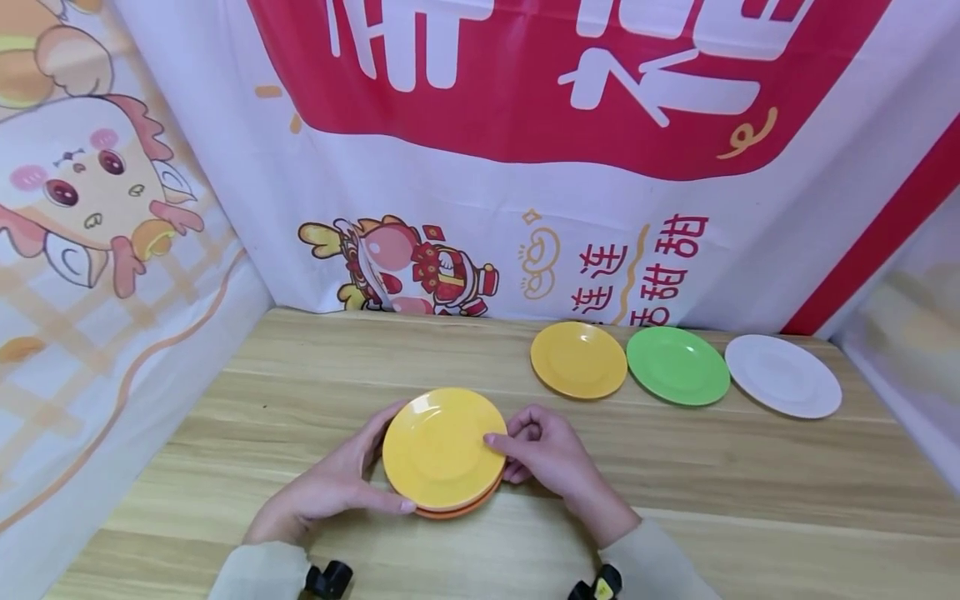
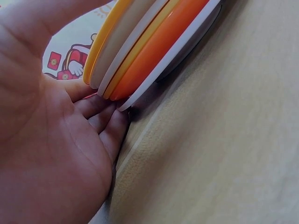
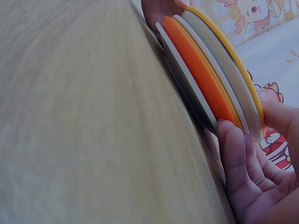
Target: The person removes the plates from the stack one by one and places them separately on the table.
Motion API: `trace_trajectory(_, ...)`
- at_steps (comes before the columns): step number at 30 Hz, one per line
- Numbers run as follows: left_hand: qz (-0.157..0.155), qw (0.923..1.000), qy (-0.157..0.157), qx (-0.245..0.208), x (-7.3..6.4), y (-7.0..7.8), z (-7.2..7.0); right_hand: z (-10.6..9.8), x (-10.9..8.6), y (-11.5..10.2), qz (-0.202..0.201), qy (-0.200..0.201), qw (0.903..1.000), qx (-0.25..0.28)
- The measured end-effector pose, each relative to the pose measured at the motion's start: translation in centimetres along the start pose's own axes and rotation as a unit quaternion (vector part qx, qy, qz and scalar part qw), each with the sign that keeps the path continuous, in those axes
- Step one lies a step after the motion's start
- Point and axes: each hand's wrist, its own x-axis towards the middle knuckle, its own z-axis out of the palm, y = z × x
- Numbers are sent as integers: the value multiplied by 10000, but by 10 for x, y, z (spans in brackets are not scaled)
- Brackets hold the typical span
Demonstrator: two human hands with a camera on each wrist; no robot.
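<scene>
A stack of small plates stands on the table in front of me, with a yellow plate on top. Below it in the left wrist view come pale and yellow rims, an orange plate and a white plate at the bottom. My left hand holds the stack from the left, its thumb along the near rim and its fingers round the far side. On the right, my right hand grips the stack's edge. Its thumb lies on the top yellow plate, and its fingers bend against the lower rims.
Along the back of the wooden table lie a yellow plate, a green plate and a white plate in a row. Behind them hangs a printed cloth; another decorated cloth borders the left side.
</scene>
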Motion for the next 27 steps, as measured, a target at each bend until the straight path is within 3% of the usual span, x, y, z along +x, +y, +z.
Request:
trace_trajectory(17, 109, 9999, -23, -16, -2, -2, 1, 1, -4, 0, -49, -73, 10000, 39)
trace_trajectory(27, 4, 10000, 38, 42, -2, 0, 2, 1, -4, -1, 13, 58, 10000, -16)
